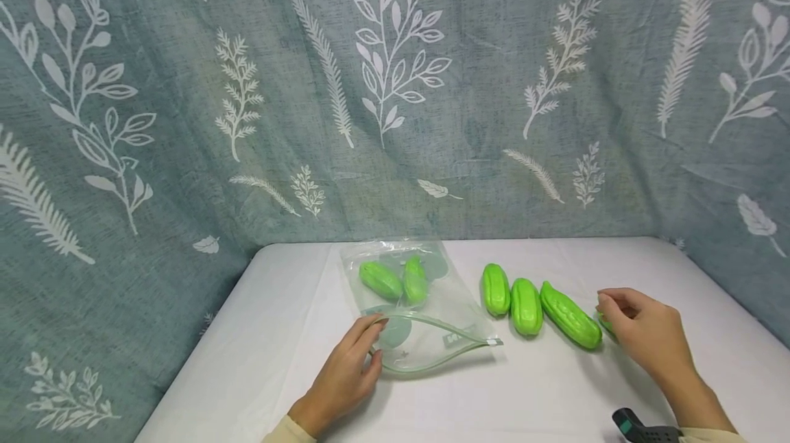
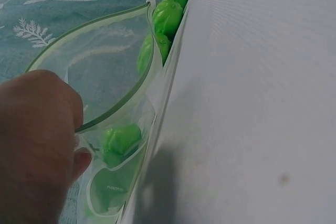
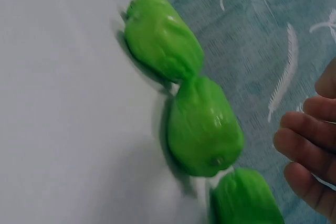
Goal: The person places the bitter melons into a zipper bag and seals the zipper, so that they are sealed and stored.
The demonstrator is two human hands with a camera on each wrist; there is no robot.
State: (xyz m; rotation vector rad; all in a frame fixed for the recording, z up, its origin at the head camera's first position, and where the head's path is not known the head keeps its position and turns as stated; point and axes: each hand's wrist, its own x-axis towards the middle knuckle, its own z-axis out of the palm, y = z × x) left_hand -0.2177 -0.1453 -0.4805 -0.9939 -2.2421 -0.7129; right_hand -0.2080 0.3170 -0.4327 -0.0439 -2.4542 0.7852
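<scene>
**A bag is held by its mouth, with two green vegetables in it and four outside**

One side of the clear bag (image 1: 407,369) is gripped by the left hand (image 1: 342,378), and a gap is made between the two edges of its mouth. The bag is laid flat on the white tabletop (image 1: 469,402). Two bumpy green vegetables are seen inside, a left one (image 1: 380,280) and a right one (image 1: 415,280), both far back from the mouth.

Three more are lined up beside the bag: a short one (image 1: 496,290), a middle one (image 1: 527,307) and a long one (image 1: 570,316). A last one (image 1: 606,323) is mostly hidden by the right hand (image 1: 654,337). Its fingers are loosely bent and nothing is seen between them, but it cannot be told whether that last one is touched.

If the left grip were loosened, the bag's mouth could be let fall shut. The soft bag could be bumped and folded. Because the row is packed closely, a neighbour could be knocked and rolled.
</scene>
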